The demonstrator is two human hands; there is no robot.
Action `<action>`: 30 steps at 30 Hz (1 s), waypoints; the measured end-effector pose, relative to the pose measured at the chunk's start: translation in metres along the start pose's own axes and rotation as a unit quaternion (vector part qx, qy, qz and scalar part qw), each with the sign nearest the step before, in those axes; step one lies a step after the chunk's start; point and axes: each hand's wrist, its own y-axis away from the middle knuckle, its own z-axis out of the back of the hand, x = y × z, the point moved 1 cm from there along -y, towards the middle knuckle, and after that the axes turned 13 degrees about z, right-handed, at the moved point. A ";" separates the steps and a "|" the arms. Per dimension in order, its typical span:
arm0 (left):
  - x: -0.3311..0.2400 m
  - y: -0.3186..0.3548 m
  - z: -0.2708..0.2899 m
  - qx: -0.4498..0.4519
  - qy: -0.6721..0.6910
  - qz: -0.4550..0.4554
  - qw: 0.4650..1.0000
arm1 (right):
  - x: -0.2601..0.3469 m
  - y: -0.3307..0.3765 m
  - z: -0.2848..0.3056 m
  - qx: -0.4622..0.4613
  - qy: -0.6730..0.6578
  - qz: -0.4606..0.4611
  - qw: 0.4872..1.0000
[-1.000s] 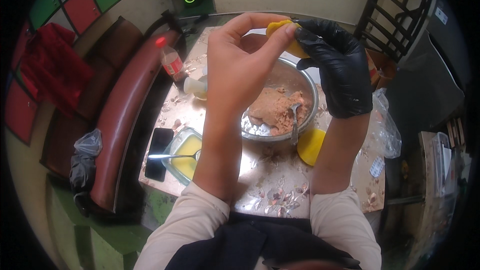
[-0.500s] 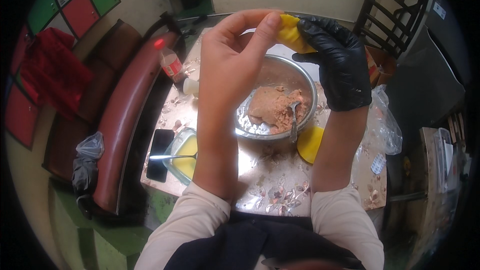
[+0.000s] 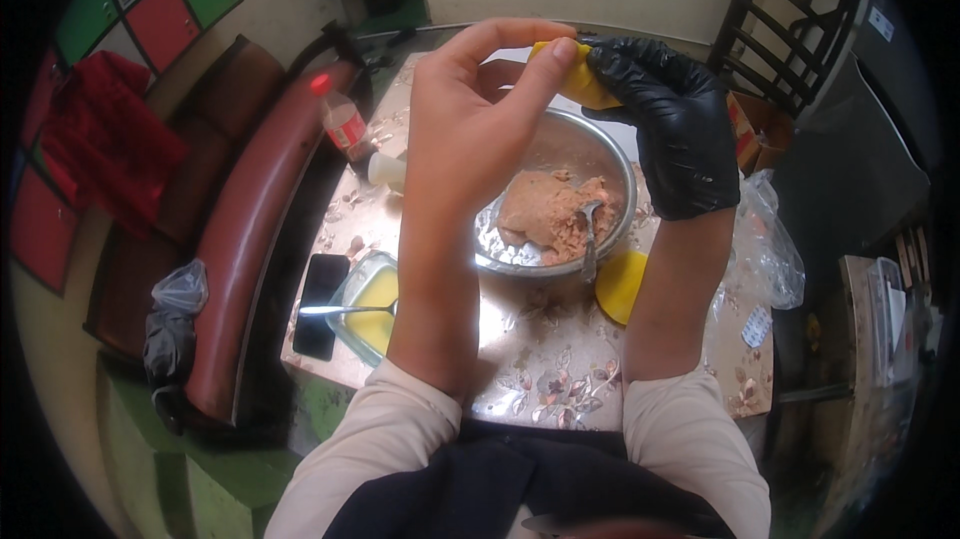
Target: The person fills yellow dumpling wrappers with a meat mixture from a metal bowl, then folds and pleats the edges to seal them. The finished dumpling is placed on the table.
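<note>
Left hand (image 3: 470,129) bare, pinching yellow piece (image 3: 580,79) | right hand (image 3: 670,129) black-gloved, gripping same piece | one steel bowl (image 3: 560,209) below, one spoon (image 3: 590,239) inside | table (image 3: 550,359)

Shiny metal bowl (image 3: 612,154); glossy, probably rubber glove (image 3: 675,129)

The left hand (image 3: 470,129) is bare, with no ring or watch showing. The right hand (image 3: 672,129) wears a glossy black glove ending at the wrist. Both forearms are uncovered below pale beige sleeves (image 3: 375,449) pushed up near the elbows, over a dark navy apron (image 3: 520,484).
</note>
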 end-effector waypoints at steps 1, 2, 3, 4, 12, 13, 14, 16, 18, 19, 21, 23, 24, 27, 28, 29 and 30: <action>0.000 0.000 0.000 -0.003 -0.006 0.001 1.000 | -0.001 -0.001 0.000 0.003 -0.001 0.003 1.000; 0.000 0.000 0.000 -0.005 -0.012 0.002 1.000 | -0.002 -0.001 0.000 0.000 -0.003 0.005 1.000; 0.000 0.001 0.000 -0.007 -0.018 0.001 1.000 | -0.003 -0.001 0.000 0.007 0.009 0.014 1.000; 0.001 0.001 0.000 -0.009 -0.023 -0.001 1.000 | -0.003 -0.001 0.000 0.009 0.020 0.021 1.000; 0.010 -0.004 0.002 -0.041 -0.054 -0.051 0.996 | 0.000 0.001 -0.004 -0.013 0.009 0.011 1.000; 0.011 -0.005 0.002 -0.043 -0.052 -0.053 0.996 | 0.000 0.001 -0.004 -0.014 -0.001 -0.002 1.000; 0.012 -0.005 0.003 -0.047 -0.051 -0.054 0.996 | 0.001 0.000 -0.005 -0.012 -0.023 -0.004 1.000; 0.012 -0.006 0.004 -0.051 -0.052 -0.063 0.995 | 0.000 -0.001 -0.006 -0.018 0.012 0.002 1.000; 0.012 -0.006 0.005 -0.050 -0.052 -0.064 0.995 | 0.000 -0.001 -0.006 -0.013 0.022 0.007 1.000; 0.012 -0.006 0.005 -0.048 -0.051 -0.060 0.996 | 0.000 0.000 -0.006 -0.006 0.021 0.004 1.000; 0.011 -0.005 0.005 -0.040 -0.043 -0.049 0.997 | 0.000 0.000 -0.006 0.012 0.026 0.006 1.000; 0.010 -0.004 0.004 -0.029 -0.028 -0.042 0.998 | 0.000 -0.001 -0.006 0.034 0.040 0.024 0.998; 0.010 -0.005 0.003 -0.028 -0.028 -0.033 0.999 | -0.001 -0.002 -0.006 0.034 0.031 0.016 0.999; 0.009 -0.005 0.001 -0.028 -0.017 -0.028 0.999 | -0.002 -0.003 -0.006 0.031 0.014 0.012 0.999; 0.009 -0.005 -0.001 -0.033 -0.014 -0.029 0.999 | -0.002 -0.002 -0.005 0.028 0.016 0.012 0.999; 0.009 -0.004 -0.002 -0.037 -0.011 -0.030 0.999 | -0.002 -0.002 -0.005 0.024 0.008 0.016 1.000; 0.008 -0.004 -0.002 -0.035 -0.007 -0.018 0.999 | -0.002 -0.001 -0.005 0.017 0.016 0.014 1.000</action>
